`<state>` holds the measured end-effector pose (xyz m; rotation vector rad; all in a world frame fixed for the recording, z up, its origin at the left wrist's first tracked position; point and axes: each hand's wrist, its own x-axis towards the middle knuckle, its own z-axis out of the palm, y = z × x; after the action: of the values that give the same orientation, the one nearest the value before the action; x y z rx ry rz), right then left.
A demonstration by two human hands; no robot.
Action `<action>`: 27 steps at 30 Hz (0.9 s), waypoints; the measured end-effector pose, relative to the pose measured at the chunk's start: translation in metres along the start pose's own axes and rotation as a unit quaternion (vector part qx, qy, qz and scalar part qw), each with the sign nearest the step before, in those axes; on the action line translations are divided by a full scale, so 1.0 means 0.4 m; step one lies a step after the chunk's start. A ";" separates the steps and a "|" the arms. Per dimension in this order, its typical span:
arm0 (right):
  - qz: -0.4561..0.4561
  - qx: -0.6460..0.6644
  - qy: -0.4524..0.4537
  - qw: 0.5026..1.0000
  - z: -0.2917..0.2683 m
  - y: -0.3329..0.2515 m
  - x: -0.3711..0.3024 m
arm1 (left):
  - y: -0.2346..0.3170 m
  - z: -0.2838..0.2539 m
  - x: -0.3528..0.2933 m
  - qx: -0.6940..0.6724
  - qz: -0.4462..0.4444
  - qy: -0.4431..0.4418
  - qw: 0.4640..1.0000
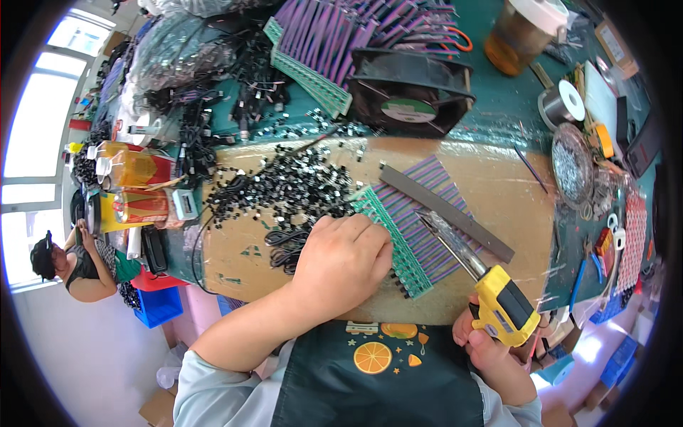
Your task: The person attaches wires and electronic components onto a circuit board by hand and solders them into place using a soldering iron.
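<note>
My right hand grips the handle of a yellow and black soldering gun; its metal tip points up and left over the striped work. My left hand is closed, its fingers curled down at the left edge of a green slotted strip; what they pinch, if anything, is hidden. Purple and dark cable strips run out from that strip toward the upper right. Across them lies a flat grey metal bar. A heap of small black and silver connectors spreads left of the hand, beside a coiled black cable.
A black fan stands behind the brown board, near more purple cables in a green strip. To the right are a solder wire spool and a round metal dish. Another person sits far left.
</note>
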<state>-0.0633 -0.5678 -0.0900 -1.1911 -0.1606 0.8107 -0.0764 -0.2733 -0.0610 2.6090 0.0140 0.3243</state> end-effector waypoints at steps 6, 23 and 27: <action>-0.026 0.014 -0.001 1.000 0.004 0.004 0.012 | -0.229 -0.115 0.108 0.183 -0.073 0.151 0.969; -0.024 0.023 -0.009 0.999 -0.009 0.012 0.012 | -0.116 -0.251 -0.005 0.107 -0.042 -0.002 0.993; -0.028 0.022 -0.011 0.999 -0.004 0.010 0.016 | -0.082 -0.224 -0.079 0.070 -0.017 -0.090 0.993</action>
<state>-0.0596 -0.5644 -0.0962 -1.1312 -0.1931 0.7745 -0.1261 -0.2035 -0.0087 2.7650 0.0192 0.0788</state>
